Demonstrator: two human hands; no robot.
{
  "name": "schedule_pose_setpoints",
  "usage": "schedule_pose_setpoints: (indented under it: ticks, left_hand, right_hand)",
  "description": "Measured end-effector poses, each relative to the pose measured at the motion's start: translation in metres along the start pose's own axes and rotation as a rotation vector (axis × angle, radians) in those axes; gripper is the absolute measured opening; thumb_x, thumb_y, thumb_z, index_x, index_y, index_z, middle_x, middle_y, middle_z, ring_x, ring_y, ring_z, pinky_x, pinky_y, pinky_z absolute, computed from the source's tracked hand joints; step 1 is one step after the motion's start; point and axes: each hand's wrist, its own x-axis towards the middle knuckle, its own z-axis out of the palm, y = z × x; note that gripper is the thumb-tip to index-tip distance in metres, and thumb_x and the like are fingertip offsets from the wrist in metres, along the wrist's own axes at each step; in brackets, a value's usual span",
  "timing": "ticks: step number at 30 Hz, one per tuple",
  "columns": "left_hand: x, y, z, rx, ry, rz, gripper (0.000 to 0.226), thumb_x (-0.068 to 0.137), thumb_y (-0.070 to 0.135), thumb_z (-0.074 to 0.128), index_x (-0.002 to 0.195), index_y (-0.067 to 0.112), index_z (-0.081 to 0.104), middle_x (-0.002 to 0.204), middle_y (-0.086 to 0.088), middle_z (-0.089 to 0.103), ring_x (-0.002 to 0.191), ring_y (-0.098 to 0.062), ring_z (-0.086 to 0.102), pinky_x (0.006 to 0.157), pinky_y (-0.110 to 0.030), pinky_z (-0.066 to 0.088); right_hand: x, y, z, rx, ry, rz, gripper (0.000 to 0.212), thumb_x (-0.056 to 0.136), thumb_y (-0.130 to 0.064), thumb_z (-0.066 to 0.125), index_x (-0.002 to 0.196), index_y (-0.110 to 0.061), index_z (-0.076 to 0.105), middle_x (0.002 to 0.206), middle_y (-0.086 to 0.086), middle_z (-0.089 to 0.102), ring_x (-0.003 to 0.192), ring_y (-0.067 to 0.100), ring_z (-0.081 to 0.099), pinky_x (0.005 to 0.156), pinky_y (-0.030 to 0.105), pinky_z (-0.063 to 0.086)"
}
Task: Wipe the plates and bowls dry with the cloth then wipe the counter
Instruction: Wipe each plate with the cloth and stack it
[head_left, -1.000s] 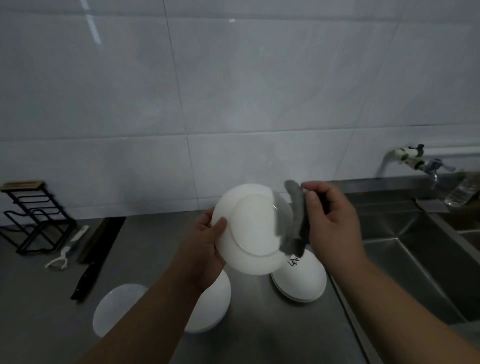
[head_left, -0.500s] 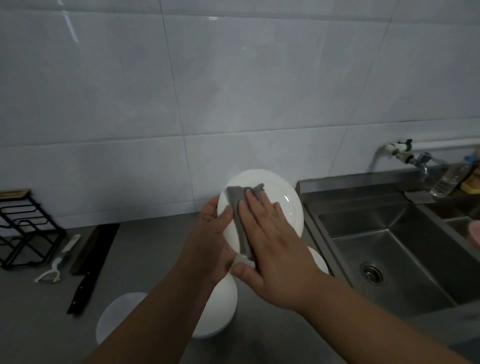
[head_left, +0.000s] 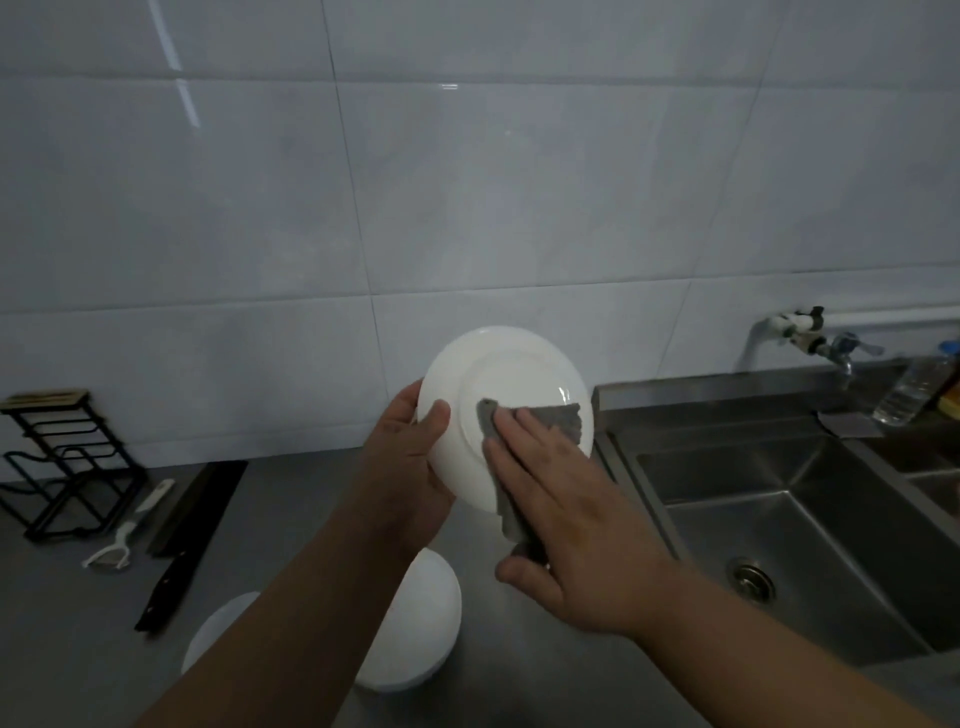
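Drying a plate, head view. My left hand (head_left: 410, 467) holds the white plate (head_left: 498, 374) upright above the bench (head_left: 291, 519), its grip curled round the left rim with the thumb on the near face. My right hand (head_left: 566, 514) lies spread and flat, fingers straight, pressing the grey cloth (head_left: 558, 418) against the lower right part of that face; a corner of the cloth trails down beneath my palm.

To do this step well, I judge that the flat hand should keep the cloth broad and not bunched, sweep in arcs from the centre out to the rim, and let the left grip turn the plate so each sector comes under the cloth. The rim pinch must resist the push, or the plate may tip towards the wall. The far face will need the same pass.

Two white bowls (head_left: 421, 639) rest on the bench below my forearms, just beside each other; whether they are dry cannot be told. The sink (head_left: 779, 519) lies to the right.

No brand, label or legible writing shows on the plate, cloth or bowls; the bottle (head_left: 914, 384) by the tap is too small to read.
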Motion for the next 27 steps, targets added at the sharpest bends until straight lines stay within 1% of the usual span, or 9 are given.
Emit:
schedule_pose_setpoints:
  ticks: [3,7,11,13,16,18,20,23,27]
  left_hand:
    - [-0.006,-0.003,0.011,-0.011,-0.005,0.008,0.037,0.093,0.011,0.054,0.13,0.014,0.061,0.124,-0.011,0.072,0.105,-0.025,0.072,0.077,-0.039,0.062]
    - [-0.012,-0.013,0.027,0.04,-0.032,-0.027,0.041,0.089,0.01,0.068,0.129,0.015,0.062,0.128,-0.013,0.07,0.106,-0.028,0.071,0.075,-0.04,0.061]
    - [-0.019,-0.024,0.044,0.097,-0.088,-0.037,0.044,0.083,0.014,0.065,0.128,0.012,0.062,0.125,-0.016,0.07,0.105,-0.032,0.07,0.079,-0.042,0.062]
    - [-0.022,-0.027,0.052,0.101,-0.096,-0.015,0.043,0.084,0.013,0.065,0.128,0.011,0.062,0.124,-0.016,0.071,0.104,-0.031,0.071,0.079,-0.041,0.062]
    - [-0.022,-0.025,0.061,0.083,-0.065,0.049,0.037,0.092,0.01,0.065,0.129,0.009,0.061,0.125,-0.015,0.07,0.106,-0.029,0.071,0.079,-0.038,0.061]
    - [-0.021,-0.025,0.064,0.027,-0.033,0.07,0.041,0.09,0.012,0.056,0.13,0.009,0.06,0.126,-0.015,0.07,0.105,-0.027,0.071,0.078,-0.036,0.061]
    - [-0.021,-0.026,0.066,0.008,-0.012,0.055,0.046,0.089,0.013,0.055,0.135,0.008,0.057,0.129,-0.016,0.068,0.107,-0.027,0.071,0.079,-0.038,0.062]
    - [-0.026,-0.035,0.073,0.07,-0.018,0.014,0.047,0.092,0.013,0.054,0.138,0.007,0.055,0.133,-0.019,0.066,0.109,-0.03,0.069,0.087,-0.044,0.062]
    - [-0.025,-0.037,0.089,0.071,-0.039,0.061,0.044,0.092,0.013,0.053,0.135,0.007,0.057,0.131,-0.019,0.067,0.108,-0.03,0.07,0.084,-0.042,0.062]
  right_hand:
    - [-0.016,0.037,-0.009,0.023,0.086,0.073,0.086,0.101,-0.061,0.042,0.161,-0.003,0.021,0.172,0.014,0.006,0.159,0.03,0.008,0.123,0.056,0.027]
    - [-0.007,0.071,-0.036,0.156,0.143,0.134,0.074,0.108,-0.05,0.034,0.163,-0.005,0.014,0.172,0.008,0.007,0.159,0.02,0.009,0.126,0.046,0.023]
    - [0.018,0.086,-0.066,0.2,0.203,0.026,0.056,0.108,-0.024,0.042,0.161,-0.011,0.03,0.165,0.004,0.034,0.152,0.015,0.032,0.123,0.037,0.029]
    - [0.02,0.094,-0.076,0.221,0.229,-0.017,0.054,0.104,-0.014,0.046,0.158,-0.011,0.038,0.162,0.001,0.04,0.148,0.014,0.038,0.121,0.034,0.032]
    - [-0.005,0.099,-0.07,0.293,0.321,-0.019,0.055,0.1,-0.004,0.046,0.155,-0.004,0.039,0.164,0.005,0.036,0.151,0.022,0.034,0.122,0.045,0.03]
    - [-0.03,0.096,-0.056,0.368,0.355,0.064,0.058,0.101,-0.004,0.045,0.157,-0.003,0.033,0.167,0.005,0.029,0.155,0.025,0.027,0.124,0.052,0.027]
    - [-0.045,0.095,-0.049,0.422,0.347,0.11,0.058,0.103,-0.008,0.044,0.159,-0.007,0.029,0.169,0.001,0.024,0.156,0.022,0.023,0.126,0.048,0.024]
    - [-0.029,0.105,-0.065,0.435,0.327,0.123,0.054,0.103,-0.018,0.045,0.157,-0.012,0.04,0.165,-0.003,0.034,0.152,0.012,0.031,0.124,0.037,0.028]
    - [-0.006,0.112,-0.086,0.45,0.343,0.176,0.056,0.1,-0.024,0.054,0.155,-0.019,0.046,0.162,-0.008,0.04,0.148,0.005,0.035,0.122,0.036,0.032]
